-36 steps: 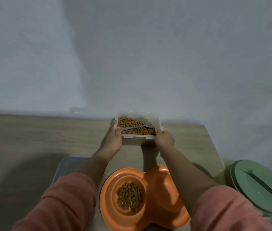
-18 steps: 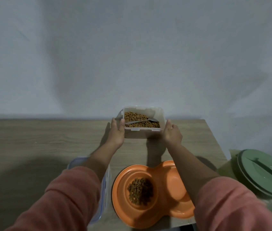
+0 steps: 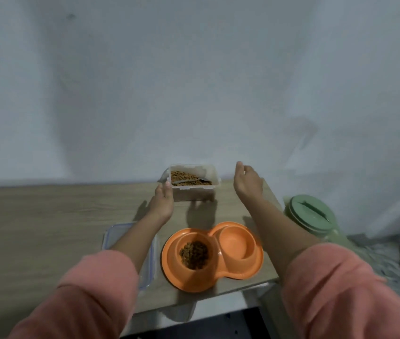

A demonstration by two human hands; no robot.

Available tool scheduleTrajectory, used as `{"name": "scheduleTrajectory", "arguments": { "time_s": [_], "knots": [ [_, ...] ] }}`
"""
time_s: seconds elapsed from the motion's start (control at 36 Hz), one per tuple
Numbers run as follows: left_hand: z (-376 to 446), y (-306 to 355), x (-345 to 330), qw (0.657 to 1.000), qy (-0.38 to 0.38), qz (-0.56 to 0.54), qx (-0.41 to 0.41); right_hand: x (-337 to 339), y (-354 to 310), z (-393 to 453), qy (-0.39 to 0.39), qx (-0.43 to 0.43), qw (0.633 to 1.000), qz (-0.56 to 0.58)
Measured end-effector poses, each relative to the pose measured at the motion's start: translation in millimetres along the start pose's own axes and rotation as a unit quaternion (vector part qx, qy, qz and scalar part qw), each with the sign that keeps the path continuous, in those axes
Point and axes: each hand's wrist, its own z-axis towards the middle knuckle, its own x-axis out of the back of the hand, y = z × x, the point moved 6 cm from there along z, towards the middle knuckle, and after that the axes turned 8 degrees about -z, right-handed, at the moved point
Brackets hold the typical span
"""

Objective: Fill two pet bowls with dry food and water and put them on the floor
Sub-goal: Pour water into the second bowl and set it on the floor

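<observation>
Fingers [image 3: 167, 189] of the left hand [image 3: 161, 204] were straight and together, their tips touching the left wall of the clear rectangular plastic container of brown dry kibble [image 3: 191, 183], without curling round it. Those of the right hand [image 3: 247, 183] were relaxed and slightly apart, holding nothing; that hand hung in the air just to the right of the container, apart from it. Both forearms came out of salmon-pink sleeves [image 3: 91, 289].

A grey spoon [image 3: 189, 181] lay on the kibble inside the container, which stood at the far edge of the light wooden worktop [image 3: 35, 228], close to the pale wall [image 3: 194, 81].

Nearer the person, the orange plastic double pet bowl [image 3: 212, 256] sat on the worktop close to its front edge. Its left well held a heap of dark dry food [image 3: 194, 255]; its right well showed only bare orange plastic. To the left of the bowl, a clear flat plastic lid with a blue rim [image 3: 117, 234] lay on the worktop, partly hidden by the left forearm.

Beyond the worktop's right edge stood a pale vessel with a round green lid [image 3: 310, 214].
</observation>
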Motion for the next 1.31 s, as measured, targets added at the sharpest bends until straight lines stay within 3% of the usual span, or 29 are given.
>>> {"name": "scheduleTrajectory", "arguments": {
  "time_s": [0.42, 0.75, 1.0, 1.14, 1.31],
  "knots": [
    [-86, 1, -52, 0.995, 0.091, 0.023, -0.020, 90, 48, -15, -0.010, 0.133, 0.991, -0.025],
    [-169, -31, -134, 0.988, 0.147, 0.041, 0.016, 141, 156, -6, -0.040, 0.134, 0.988, -0.069],
    [-186, -69, -158, 0.982, 0.114, 0.136, 0.072, 144, 231, -14, -0.117, 0.057, 0.991, 0.040],
    [-189, -78, -165, 0.975, 0.102, 0.183, 0.077, 135, 242, -22, -0.165, 0.116, 0.979, 0.020],
    [-192, -81, -171, 0.968, 0.058, 0.222, 0.096, 128, 236, -24, -0.161, 0.115, 0.980, 0.029]
  ]
}}
